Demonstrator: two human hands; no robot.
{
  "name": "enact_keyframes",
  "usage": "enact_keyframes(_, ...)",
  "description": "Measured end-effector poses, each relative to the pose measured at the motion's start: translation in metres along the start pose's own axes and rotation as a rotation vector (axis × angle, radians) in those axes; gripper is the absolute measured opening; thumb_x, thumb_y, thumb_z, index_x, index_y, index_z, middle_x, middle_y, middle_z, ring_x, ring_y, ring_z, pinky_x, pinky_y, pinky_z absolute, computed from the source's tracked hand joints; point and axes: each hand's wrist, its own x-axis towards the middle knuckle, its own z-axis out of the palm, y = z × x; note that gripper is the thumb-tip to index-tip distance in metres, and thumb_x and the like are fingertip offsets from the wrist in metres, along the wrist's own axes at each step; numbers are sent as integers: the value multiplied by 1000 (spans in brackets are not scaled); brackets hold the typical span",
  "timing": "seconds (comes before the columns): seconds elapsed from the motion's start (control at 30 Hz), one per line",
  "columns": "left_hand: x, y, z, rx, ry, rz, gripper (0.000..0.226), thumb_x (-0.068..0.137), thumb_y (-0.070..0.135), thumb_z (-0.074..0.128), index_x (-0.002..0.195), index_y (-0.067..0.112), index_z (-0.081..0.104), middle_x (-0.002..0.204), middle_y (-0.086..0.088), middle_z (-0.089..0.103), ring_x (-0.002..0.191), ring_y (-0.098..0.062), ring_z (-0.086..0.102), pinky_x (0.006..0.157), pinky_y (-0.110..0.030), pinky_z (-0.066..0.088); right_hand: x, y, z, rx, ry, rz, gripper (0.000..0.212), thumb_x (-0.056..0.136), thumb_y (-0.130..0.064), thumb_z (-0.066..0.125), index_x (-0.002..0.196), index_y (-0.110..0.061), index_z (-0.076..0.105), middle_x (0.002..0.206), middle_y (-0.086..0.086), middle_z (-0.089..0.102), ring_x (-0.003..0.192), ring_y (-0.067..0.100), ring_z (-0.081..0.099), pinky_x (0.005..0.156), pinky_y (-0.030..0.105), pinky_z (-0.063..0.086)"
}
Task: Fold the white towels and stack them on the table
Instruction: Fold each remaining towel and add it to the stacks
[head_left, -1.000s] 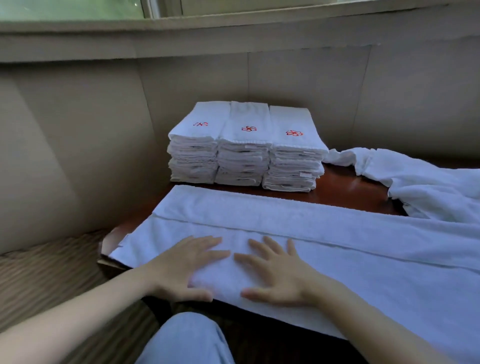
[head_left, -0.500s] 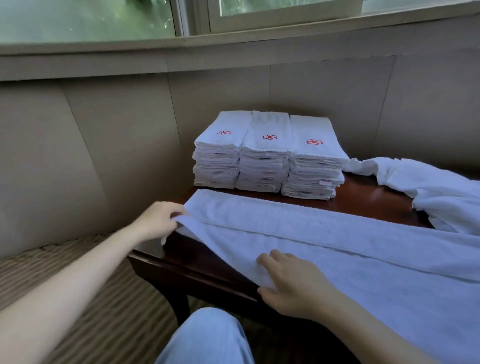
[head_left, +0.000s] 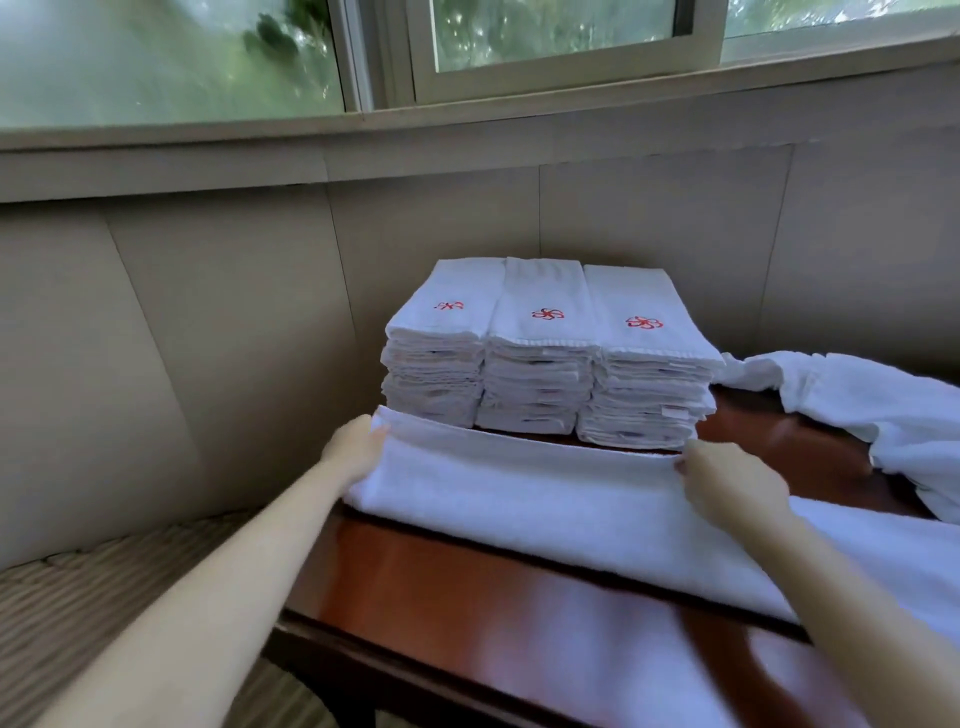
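A long white towel (head_left: 545, 493) lies folded lengthwise across the dark wooden table (head_left: 467, 587). My left hand (head_left: 356, 449) pinches its far left corner. My right hand (head_left: 727, 483) pinches the same far edge further right. Both hands hold that edge close to the foot of three side-by-side stacks of folded white towels (head_left: 545, 364), each topped with a red emblem. The towel's right end runs out of view at the lower right.
A rumpled heap of loose white towels (head_left: 872, 415) lies at the table's right back. Beige wall panels (head_left: 208, 338) and a window ledge enclose the corner behind the stacks. A striped woven surface (head_left: 78, 597) lies at the lower left.
Both hands left the flat towel, took hold of its near edge and carried it over to the far side, up to the stacks. The table's front strip is now bare.
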Motion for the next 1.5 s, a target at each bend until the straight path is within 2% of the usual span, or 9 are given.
enact_keyframes(0.2,23,13,37,527,113,-67,39,103,34,26,125,11,48,123,-11,58,113,-31,56,82,-37,44,34,5,44,-9,19,63,35,98,-38,33,107,-19,61,111,4,64,103,29,60,71,32,37)
enact_keyframes(0.37,13,55,57,978,154,33,36,93,17,48,127,15,40,129,-7,48,118,-25,50,88,-35,45,31,13,39,48,67,117,48,93,-56,39,107,-14,54,115,6,60,109,31,57,74,35,38)
enact_keyframes(0.53,-49,143,140,589,-103,363,32,95,14,35,126,17,47,130,-7,45,121,-28,41,95,-39,37,-10,45,26,-71,83,97,15,95,-21,39,107,-14,47,113,6,51,106,29,50,71,34,35)
enact_keyframes(0.8,-109,188,188,387,-152,523,33,101,34,27,124,31,51,125,-3,51,119,-26,45,98,-39,32,-92,212,-43,-291,-222,253,35,87,-17,43,119,-20,55,122,0,60,112,19,57,87,25,44)
enact_keyframes(0.97,-112,186,180,292,-240,547,31,100,40,34,120,40,58,122,0,53,117,-24,47,98,-38,36,-91,262,-92,-6,-626,425,9,83,-10,60,91,-13,59,76,2,57,61,14,56,48,22,49)
enact_keyframes(1.1,-113,188,180,260,-201,490,29,101,33,34,111,32,60,115,0,53,111,-24,48,90,-36,39,-86,291,-84,-86,-394,590,10,84,-14,56,85,-4,58,74,7,64,59,20,66,62,32,56)
enact_keyframes(1.23,-117,202,187,334,-143,415,25,101,27,32,110,27,55,117,0,50,109,-25,46,87,-38,38,-93,304,-55,-44,-126,710,16,93,-19,45,101,-12,58,112,12,61,102,33,60,81,36,47)
enact_keyframes(1.37,-122,203,196,317,-5,403,22,101,32,36,112,21,51,117,-2,52,109,-25,46,85,-39,39,-109,308,-24,-36,130,691,23,102,-29,28,95,-15,45,112,19,61,103,38,58,70,37,39)
enact_keyframes(1.5,-125,204,193,229,63,419,22,96,31,51,106,11,52,114,-8,53,107,-29,46,81,-42,44,-106,313,-26,-56,135,653,34,101,-40,27,93,-15,48,110,17,61,102,37,57,70,37,35)
